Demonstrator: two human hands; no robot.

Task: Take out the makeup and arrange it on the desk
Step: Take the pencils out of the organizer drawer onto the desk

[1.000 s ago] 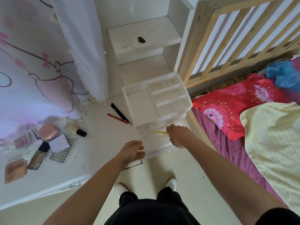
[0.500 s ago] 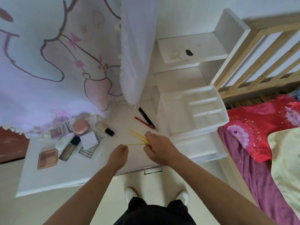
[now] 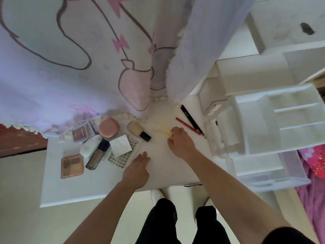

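Note:
My right hand (image 3: 181,141) rests low on the white desk (image 3: 158,176) and holds thin yellow sticks (image 3: 167,133) whose tips point left. My left hand (image 3: 139,166) hovers flat over the desk with straight fingers and holds nothing. Left of the hands lies a cluster of makeup: a pink round compact (image 3: 108,127), a cream bottle with a black cap (image 3: 139,131), a white square case (image 3: 121,144) on a dotted tray (image 3: 125,156), a foundation bottle (image 3: 97,155) and a tan palette (image 3: 72,166). A red pencil (image 3: 189,126) and a black pencil (image 3: 190,118) lie right of my right hand.
A white plastic organizer (image 3: 274,120) with compartments stands at the desk's right, its clear drawer (image 3: 269,175) pulled out. A pink cartoon curtain (image 3: 79,59) hangs behind the desk. My legs and white shoes are below the desk edge. A red bedcover (image 3: 316,161) shows at far right.
My right hand carried the yellow sticks from the drawer leftward down onto the desk. My left hand opened flat over the desk. The view swung left.

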